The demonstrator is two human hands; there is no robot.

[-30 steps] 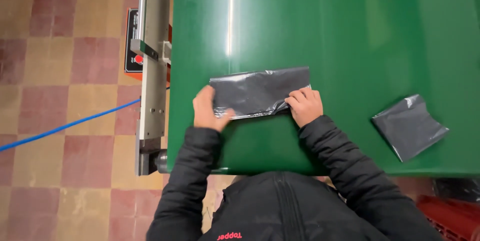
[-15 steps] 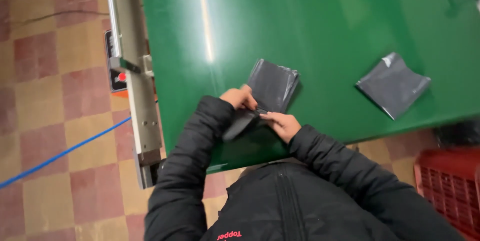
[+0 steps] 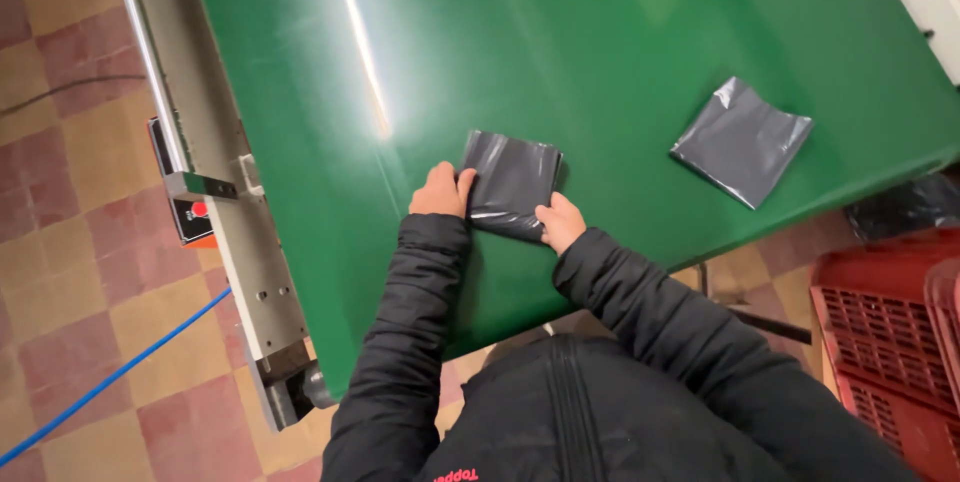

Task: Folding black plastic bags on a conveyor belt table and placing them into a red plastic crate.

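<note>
Here both hands, left hand [image 3: 440, 194] and right hand [image 3: 559, 223], pinch the folded grey bag [image 3: 512, 184] edges.

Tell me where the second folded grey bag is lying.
In the head view, the second folded grey bag lies on the green table, off to the person's right of the bag under both hands, near the table's right edge.

Two grey plastic bags lie on the green counter [image 3: 600, 32]: one folded bag [image 3: 512, 185] at the centre of the frame, and a second folded bag [image 3: 741, 141] at the right. Two hands are in view, the left hand [image 3: 438, 194] and the right hand [image 3: 560, 223], both at the centre bag. One red crate [image 3: 885, 337] sits at the lower right, and one blue cable [image 3: 110, 377] crosses the lower left floor.
</note>
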